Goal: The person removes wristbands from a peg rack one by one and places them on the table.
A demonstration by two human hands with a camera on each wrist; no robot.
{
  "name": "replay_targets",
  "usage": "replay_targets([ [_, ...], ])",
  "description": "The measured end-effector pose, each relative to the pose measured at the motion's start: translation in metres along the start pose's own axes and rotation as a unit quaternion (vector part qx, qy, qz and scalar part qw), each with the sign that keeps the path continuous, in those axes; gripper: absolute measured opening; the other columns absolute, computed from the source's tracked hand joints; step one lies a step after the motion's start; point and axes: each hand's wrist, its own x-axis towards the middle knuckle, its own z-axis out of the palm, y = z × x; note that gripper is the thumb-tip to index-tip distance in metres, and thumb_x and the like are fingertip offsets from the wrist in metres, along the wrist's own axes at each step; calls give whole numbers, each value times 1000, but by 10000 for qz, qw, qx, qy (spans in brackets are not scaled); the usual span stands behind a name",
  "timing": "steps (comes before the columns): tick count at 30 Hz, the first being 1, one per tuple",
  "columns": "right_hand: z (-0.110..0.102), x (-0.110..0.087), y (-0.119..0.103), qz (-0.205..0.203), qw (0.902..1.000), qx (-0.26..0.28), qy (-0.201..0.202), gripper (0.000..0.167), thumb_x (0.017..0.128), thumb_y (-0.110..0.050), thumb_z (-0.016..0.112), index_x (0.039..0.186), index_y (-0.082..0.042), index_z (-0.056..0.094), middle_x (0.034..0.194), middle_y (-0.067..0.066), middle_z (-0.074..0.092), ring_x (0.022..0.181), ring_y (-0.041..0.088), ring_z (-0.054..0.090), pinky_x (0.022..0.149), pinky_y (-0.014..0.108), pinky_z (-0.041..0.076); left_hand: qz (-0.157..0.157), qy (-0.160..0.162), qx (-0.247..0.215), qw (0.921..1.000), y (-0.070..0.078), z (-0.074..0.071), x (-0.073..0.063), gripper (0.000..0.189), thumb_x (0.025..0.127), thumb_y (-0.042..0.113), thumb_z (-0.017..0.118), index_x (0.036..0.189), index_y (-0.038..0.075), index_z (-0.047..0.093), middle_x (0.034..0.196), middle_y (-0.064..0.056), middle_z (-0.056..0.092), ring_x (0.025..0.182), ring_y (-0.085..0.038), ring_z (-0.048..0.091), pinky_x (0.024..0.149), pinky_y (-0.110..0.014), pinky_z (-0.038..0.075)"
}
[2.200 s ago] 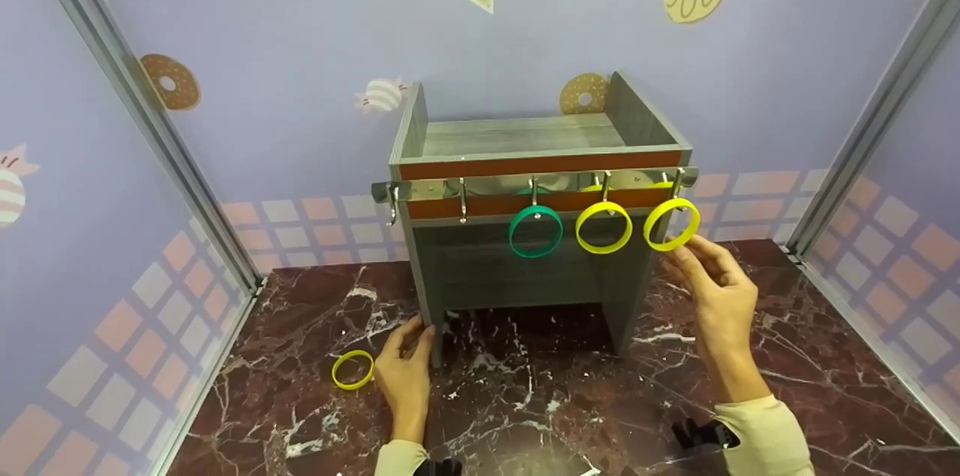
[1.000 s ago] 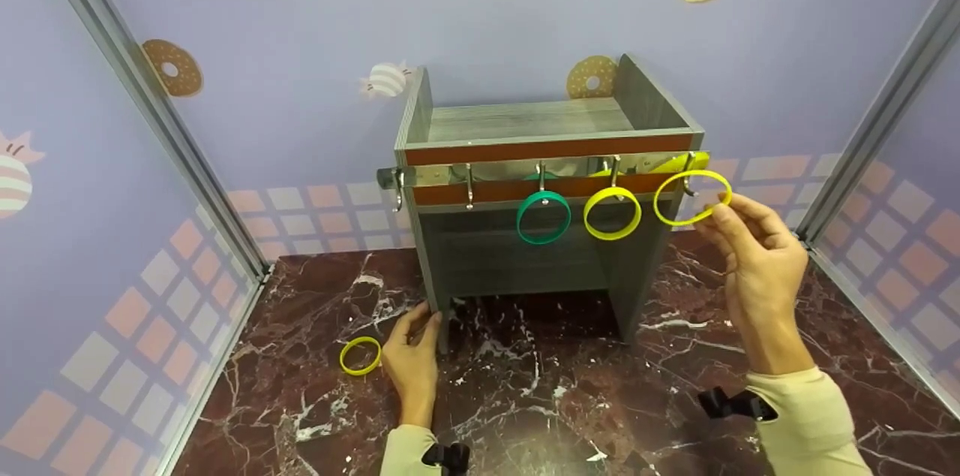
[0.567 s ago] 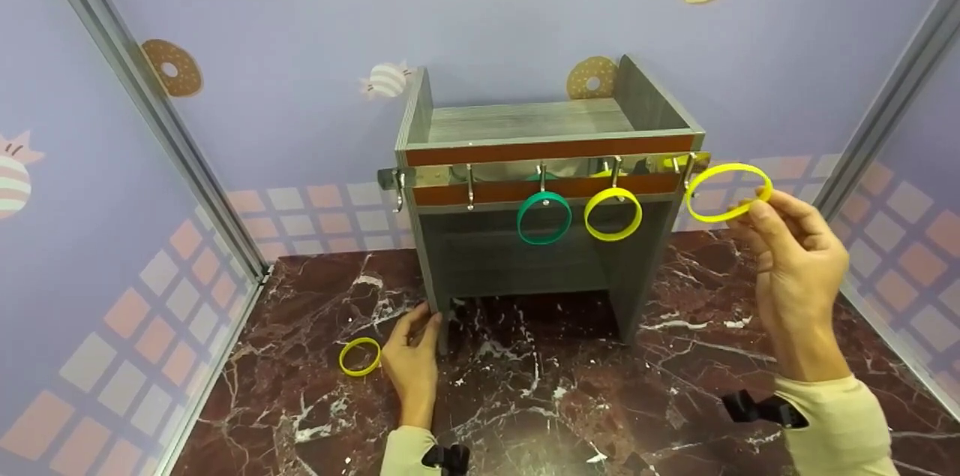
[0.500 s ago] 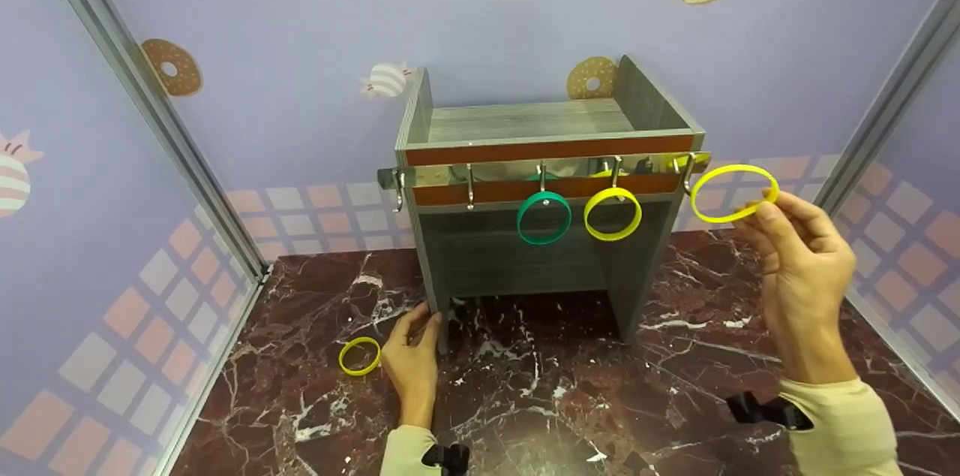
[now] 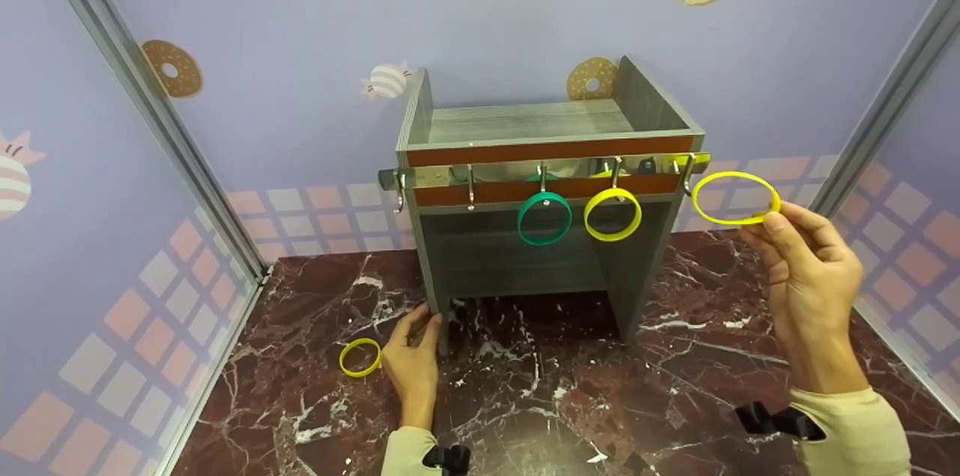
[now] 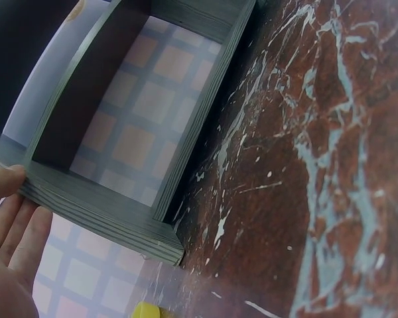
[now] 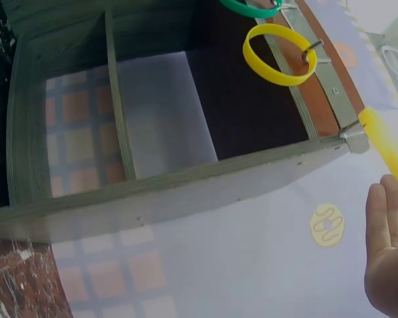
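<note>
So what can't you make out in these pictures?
Right wrist: part of the held ring and right hand, past the right edge; some of the green ring, past the top edge.
Head: where the right hand pinches the held ring, hidden by its thumb.
Left wrist: most of the loose ring, past the bottom edge.

The tabletop point(image 5: 540, 416) is dark red and marbled with white veins. On it stands a grey wooden rack point(image 5: 517, 266); a yellow ring point(image 5: 358, 375) lies to its left.

Yellow ring point(image 5: 727, 221), pinched by its edge, tilted, beside upright grey rack point(image 5: 517, 153)
</note>
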Motion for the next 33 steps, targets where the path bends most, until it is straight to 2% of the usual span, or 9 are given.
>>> replay_targets([
  [4,4,-1,1,128,9999,52,-87,19,94,24,63,113,25,62,103,32,67,80,37,74,79,41,65,8,-27,-18,10000,-2,-1,0,23,87,-2,86,109,2,82,103,-14,79,96,-30,76,81,-23,62],
  [10,1,-1,-2,159,9997,163,-79,20,94,24,63,114,26,62,103,33,67,80,38,75,78,42,65,-10,59,200,9998,-1,0,-1,23,87,-7,84,109,-2,80,102,-17,78,95,-33,76,80,-22,62],
  [17,-17,1,-5,259,9995,32,200,19,94,23,64,113,23,64,101,31,68,78,36,75,77,41,65,35,80,423,9991,9,3,-3,21,86,-13,81,106,-9,78,100,-25,76,95,-45,74,81,-20,61],
  [23,-37,2,1,350,9988,-120,315,18,94,23,64,111,23,65,100,30,69,80,37,75,79,42,64,77,24,275,9996,2,1,-1,22,87,-8,84,108,-2,80,101,-17,78,96,-37,76,82,-22,61],
  [28,-49,3,10,351,9970,-566,385,18,93,21,67,111,22,66,99,28,70,79,33,75,78,39,65,145,-71,87,9998,-4,-2,0,22,88,-1,86,109,3,82,102,-11,79,95,-31,76,83,-28,63],
  [33,-65,2,19,587,9917,-1065,415,18,93,19,69,111,19,69,99,24,72,79,29,75,78,37,65,146,-58,104,9998,-4,-1,0,22,88,-3,85,109,2,81,102,-13,79,95,-32,77,81,-24,63],
])
